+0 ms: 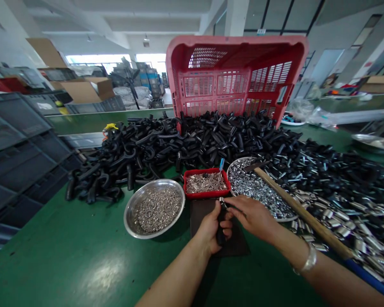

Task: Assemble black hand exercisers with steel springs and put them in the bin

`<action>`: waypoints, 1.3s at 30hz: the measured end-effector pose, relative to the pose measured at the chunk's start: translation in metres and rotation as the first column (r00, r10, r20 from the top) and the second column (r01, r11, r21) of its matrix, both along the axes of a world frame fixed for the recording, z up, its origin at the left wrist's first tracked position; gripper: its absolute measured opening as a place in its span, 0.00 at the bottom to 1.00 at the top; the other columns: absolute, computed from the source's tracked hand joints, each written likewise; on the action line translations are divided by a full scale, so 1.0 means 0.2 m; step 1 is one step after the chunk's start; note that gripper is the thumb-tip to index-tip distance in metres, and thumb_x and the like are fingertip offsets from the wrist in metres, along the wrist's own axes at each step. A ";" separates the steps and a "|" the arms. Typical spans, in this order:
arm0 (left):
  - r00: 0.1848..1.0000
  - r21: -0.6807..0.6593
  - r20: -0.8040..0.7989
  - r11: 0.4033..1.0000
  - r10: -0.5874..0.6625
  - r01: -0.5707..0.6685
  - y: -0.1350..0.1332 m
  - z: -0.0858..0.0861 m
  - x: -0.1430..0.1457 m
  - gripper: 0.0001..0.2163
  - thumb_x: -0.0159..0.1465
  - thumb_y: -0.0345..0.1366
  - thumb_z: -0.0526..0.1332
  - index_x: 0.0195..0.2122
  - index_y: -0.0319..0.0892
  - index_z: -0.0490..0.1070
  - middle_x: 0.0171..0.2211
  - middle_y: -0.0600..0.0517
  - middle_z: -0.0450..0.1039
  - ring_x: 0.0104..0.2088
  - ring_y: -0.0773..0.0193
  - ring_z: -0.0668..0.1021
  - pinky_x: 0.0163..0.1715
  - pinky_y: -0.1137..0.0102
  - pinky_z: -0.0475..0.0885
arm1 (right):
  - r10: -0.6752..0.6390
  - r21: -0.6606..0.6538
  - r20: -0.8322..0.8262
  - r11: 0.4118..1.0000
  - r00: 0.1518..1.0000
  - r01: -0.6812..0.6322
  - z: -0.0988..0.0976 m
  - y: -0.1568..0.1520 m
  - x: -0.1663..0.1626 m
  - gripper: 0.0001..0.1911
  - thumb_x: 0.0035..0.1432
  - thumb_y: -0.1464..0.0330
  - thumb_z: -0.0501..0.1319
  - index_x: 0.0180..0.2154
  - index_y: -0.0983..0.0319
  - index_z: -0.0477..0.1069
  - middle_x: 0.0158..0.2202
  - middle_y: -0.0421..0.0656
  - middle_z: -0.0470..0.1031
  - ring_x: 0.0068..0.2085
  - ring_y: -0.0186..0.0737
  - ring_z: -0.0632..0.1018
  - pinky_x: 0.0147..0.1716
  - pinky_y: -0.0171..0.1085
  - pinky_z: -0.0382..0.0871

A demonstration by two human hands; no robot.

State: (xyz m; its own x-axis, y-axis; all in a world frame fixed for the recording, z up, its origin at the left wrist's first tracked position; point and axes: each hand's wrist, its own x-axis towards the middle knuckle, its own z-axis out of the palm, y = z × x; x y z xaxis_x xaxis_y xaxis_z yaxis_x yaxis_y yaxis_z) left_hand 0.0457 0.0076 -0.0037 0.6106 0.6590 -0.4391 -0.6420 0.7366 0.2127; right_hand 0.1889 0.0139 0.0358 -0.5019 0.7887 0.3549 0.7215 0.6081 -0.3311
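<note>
My left hand (208, 228) is wrapped round a black plastic handle (221, 236), held upright over a dark mat (198, 212). A small shiny metal piece (222, 199) shows at the handle's top end. Against that end, the fingers of my right hand (254, 215) are pinched together; what lies between them is hidden. Just beyond my hands stands a red tray (206, 195) of small metal pins. To its left is a steel bowl (128, 224) of tiny metal parts, and to its right a round dish (229, 167) of metal rings.
A hammer (294, 204) with a wooden handle lies across the dish's right side. Black handles (153, 145) are heaped along the back, before a tipped red crate (173, 76). Metal sleeves (342, 230) are piled at right. Grey bins (16, 128) stand left of the green table (67, 256).
</note>
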 end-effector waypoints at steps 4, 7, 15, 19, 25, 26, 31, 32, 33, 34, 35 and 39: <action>1.000 -0.018 0.007 1.000 0.005 -0.005 0.00 0.00 0.01 0.18 0.61 0.49 0.52 0.31 0.35 0.64 0.22 0.56 0.61 0.13 0.81 0.59 0.10 0.83 0.52 | -0.003 0.009 0.018 1.000 1.000 0.003 -0.01 0.00 0.02 0.14 0.55 0.71 0.55 0.45 0.60 0.70 0.41 0.45 0.75 0.43 0.40 0.74 0.42 0.40 0.68; 0.997 0.042 -0.069 0.998 0.040 -0.037 -0.01 0.00 0.02 0.14 0.59 0.46 0.56 0.31 0.38 0.63 0.23 0.57 0.61 0.14 0.80 0.61 0.11 0.83 0.53 | -0.069 0.032 0.027 0.997 0.997 0.068 -0.03 0.01 0.01 0.11 0.54 0.68 0.58 0.40 0.61 0.72 0.37 0.45 0.76 0.40 0.40 0.75 0.40 0.40 0.68; 0.994 0.077 -0.078 0.994 0.077 -0.071 -0.01 0.00 0.00 0.09 0.57 0.38 0.61 0.34 0.38 0.64 0.21 0.60 0.60 0.12 0.83 0.57 0.10 0.85 0.49 | 0.076 0.041 0.167 0.996 0.983 -0.084 0.01 0.06 0.03 0.16 0.55 0.57 0.55 0.39 0.59 0.73 0.34 0.42 0.76 0.38 0.36 0.74 0.36 0.33 0.66; 0.993 -0.007 -0.072 0.996 0.093 -0.094 0.01 0.02 0.00 0.09 0.60 0.38 0.58 0.32 0.37 0.63 0.24 0.57 0.65 0.11 0.84 0.55 0.09 0.84 0.50 | -0.281 0.070 0.524 0.955 0.804 0.288 0.15 0.19 0.35 0.16 0.58 0.62 0.51 0.45 0.57 0.70 0.42 0.45 0.74 0.43 0.39 0.73 0.38 0.35 0.66; 0.986 0.007 -0.128 0.994 0.110 -0.110 0.00 0.03 0.02 0.10 0.59 0.40 0.59 0.33 0.38 0.64 0.26 0.56 0.68 0.12 0.83 0.56 0.09 0.84 0.51 | -0.357 0.051 0.630 0.905 0.689 0.423 0.18 0.39 0.86 0.18 0.48 0.76 0.55 0.40 0.58 0.73 0.39 0.45 0.73 0.39 0.38 0.75 0.34 0.34 0.66; 0.985 0.013 -0.132 0.994 0.107 -0.106 0.00 0.03 0.02 0.10 0.59 0.39 0.60 0.33 0.38 0.64 0.26 0.56 0.68 0.12 0.83 0.56 0.09 0.84 0.52 | -0.342 0.040 0.639 0.909 0.689 0.415 0.15 0.40 0.88 0.19 0.47 0.77 0.55 0.41 0.57 0.73 0.39 0.44 0.73 0.38 0.37 0.75 0.33 0.33 0.65; 0.992 0.007 -0.085 0.996 0.091 -0.091 0.00 0.03 0.00 0.10 0.59 0.39 0.59 0.32 0.37 0.64 0.26 0.56 0.68 0.12 0.83 0.57 0.09 0.84 0.52 | -0.380 0.063 0.606 0.899 0.699 0.434 0.08 0.42 0.89 0.14 0.50 0.76 0.53 0.38 0.63 0.73 0.34 0.47 0.72 0.33 0.39 0.75 0.31 0.36 0.67; 0.994 -0.001 -0.071 0.996 0.088 -0.088 0.00 0.03 0.00 0.10 0.59 0.40 0.59 0.32 0.37 0.64 0.26 0.56 0.68 0.12 0.83 0.57 0.09 0.84 0.52 | -0.405 0.083 0.581 0.893 0.706 0.443 0.09 0.41 0.88 0.15 0.51 0.76 0.53 0.40 0.66 0.72 0.35 0.50 0.72 0.35 0.41 0.75 0.34 0.38 0.68; 0.995 -0.010 -0.053 0.997 0.080 -0.080 0.00 0.03 0.00 0.10 0.59 0.40 0.59 0.32 0.37 0.64 0.26 0.56 0.68 0.12 0.83 0.57 0.09 0.84 0.52 | -0.434 0.112 0.558 0.884 0.707 0.455 0.10 0.40 0.87 0.16 0.52 0.76 0.52 0.43 0.69 0.70 0.36 0.53 0.71 0.38 0.44 0.75 0.36 0.40 0.68; 0.997 -0.018 -0.031 0.997 0.068 -0.069 0.01 0.03 -0.01 0.10 0.59 0.40 0.59 0.32 0.37 0.64 0.26 0.56 0.68 0.12 0.83 0.57 0.09 0.84 0.51 | -0.469 0.142 0.514 0.872 0.718 0.468 0.12 0.38 0.84 0.17 0.53 0.75 0.51 0.46 0.72 0.67 0.38 0.55 0.70 0.41 0.47 0.74 0.39 0.42 0.68; 0.999 -0.024 -0.007 0.998 0.052 -0.052 0.01 0.02 -0.01 0.11 0.59 0.40 0.59 0.32 0.36 0.64 0.26 0.56 0.68 0.12 0.83 0.58 0.09 0.84 0.51 | -0.500 0.159 0.432 0.861 0.750 0.483 0.13 0.35 0.80 0.19 0.55 0.73 0.51 0.48 0.74 0.65 0.39 0.57 0.69 0.42 0.48 0.73 0.41 0.44 0.68; 0.997 -0.024 0.075 1.000 0.002 0.000 0.02 0.01 -0.01 0.13 0.60 0.42 0.58 0.32 0.34 0.65 0.24 0.56 0.67 0.12 0.83 0.58 0.09 0.84 0.53 | -0.315 -0.125 -0.215 0.948 0.924 0.294 0.12 0.14 0.44 0.18 0.58 0.64 0.51 0.50 0.61 0.63 0.47 0.49 0.64 0.32 0.35 0.76 0.30 0.39 0.74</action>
State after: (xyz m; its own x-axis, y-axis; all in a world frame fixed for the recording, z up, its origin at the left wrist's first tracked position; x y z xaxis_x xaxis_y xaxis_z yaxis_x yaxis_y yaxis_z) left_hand 0.0427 0.0108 -0.0022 0.6419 0.6493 -0.4079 -0.6560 0.7405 0.1461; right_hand 0.2765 0.0418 0.0602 -0.1455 0.9242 0.3532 0.7653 0.3314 -0.5518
